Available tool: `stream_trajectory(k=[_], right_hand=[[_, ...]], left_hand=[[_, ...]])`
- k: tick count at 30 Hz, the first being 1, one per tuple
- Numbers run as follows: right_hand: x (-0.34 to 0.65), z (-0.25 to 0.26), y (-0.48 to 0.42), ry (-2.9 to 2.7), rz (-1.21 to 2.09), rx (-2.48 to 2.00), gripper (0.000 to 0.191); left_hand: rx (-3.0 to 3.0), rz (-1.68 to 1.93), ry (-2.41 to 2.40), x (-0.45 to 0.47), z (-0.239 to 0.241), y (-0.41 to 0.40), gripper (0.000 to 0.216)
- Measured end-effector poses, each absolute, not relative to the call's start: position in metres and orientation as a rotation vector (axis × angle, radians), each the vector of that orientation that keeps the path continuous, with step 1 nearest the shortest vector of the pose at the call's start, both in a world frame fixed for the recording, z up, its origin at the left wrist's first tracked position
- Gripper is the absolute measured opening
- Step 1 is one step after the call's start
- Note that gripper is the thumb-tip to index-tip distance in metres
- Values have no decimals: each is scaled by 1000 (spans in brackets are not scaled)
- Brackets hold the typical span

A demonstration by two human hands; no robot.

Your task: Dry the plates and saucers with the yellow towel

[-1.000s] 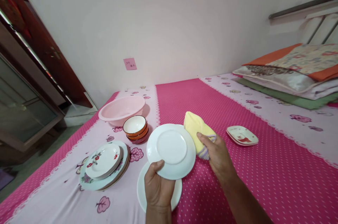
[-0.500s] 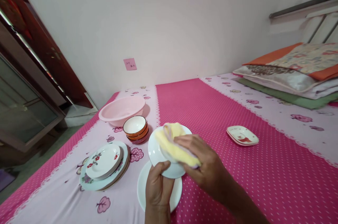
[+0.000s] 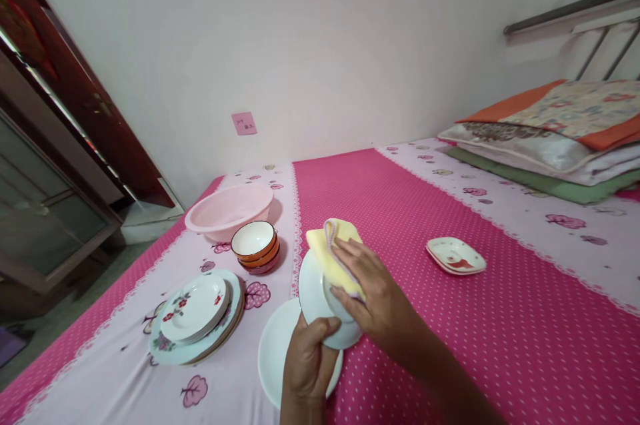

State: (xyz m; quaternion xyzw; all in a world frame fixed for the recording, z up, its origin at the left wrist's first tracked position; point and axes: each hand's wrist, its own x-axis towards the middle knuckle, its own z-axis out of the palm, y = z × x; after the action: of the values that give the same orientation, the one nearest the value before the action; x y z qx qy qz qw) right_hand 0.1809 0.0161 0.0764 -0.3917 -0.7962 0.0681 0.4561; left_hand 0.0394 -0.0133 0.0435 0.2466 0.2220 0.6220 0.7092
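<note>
The white plate (image 3: 313, 291) is held up, tilted, over the bedspread (image 3: 410, 325), its foot ring partly showing, above a second white plate (image 3: 275, 358) that lies flat on the cover. The left hand (image 3: 307, 365) grips its near edge from below, thumb laid over the rim, fingers hidden behind. The right hand (image 3: 377, 288) reaches in from the right, half closed, fingers stretched over a folded yellow cloth (image 3: 323, 251) and pressing it to the plate's upper right part. Half a second ago the plate faced the camera more squarely and the cloth lay across its middle; now the plate is turned more steeply and the cloth overlaps its far edge. To the left stand stacked orange bowls (image 3: 255, 245), a pile of patterned plates (image 3: 195, 311) and a pink basin (image 3: 230, 208); to the right sit small dishes (image 3: 456, 255) with a red motif. On the wall, a pink note (image 3: 244, 123) bears short handwriting, too small to read surely
</note>
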Motion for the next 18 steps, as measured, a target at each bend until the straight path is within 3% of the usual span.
stream_trajectory(k=[4, 12, 16, 18], right_hand=[[195, 69, 28, -1874, 271, -1049, 55], [186, 70, 21, -1962, 386, -1125, 52], [180, 74, 4, -2064, 339, -1083, 51], [177, 77, -8, -2132, 311, -1054, 53]], left_hand=[[449, 1402, 402, 37, 37, -9, 75], [342, 1531, 98, 17, 35, 1, 40], [255, 1636, 225, 6, 32, 4, 58], [224, 1662, 266, 0, 24, 8, 57]])
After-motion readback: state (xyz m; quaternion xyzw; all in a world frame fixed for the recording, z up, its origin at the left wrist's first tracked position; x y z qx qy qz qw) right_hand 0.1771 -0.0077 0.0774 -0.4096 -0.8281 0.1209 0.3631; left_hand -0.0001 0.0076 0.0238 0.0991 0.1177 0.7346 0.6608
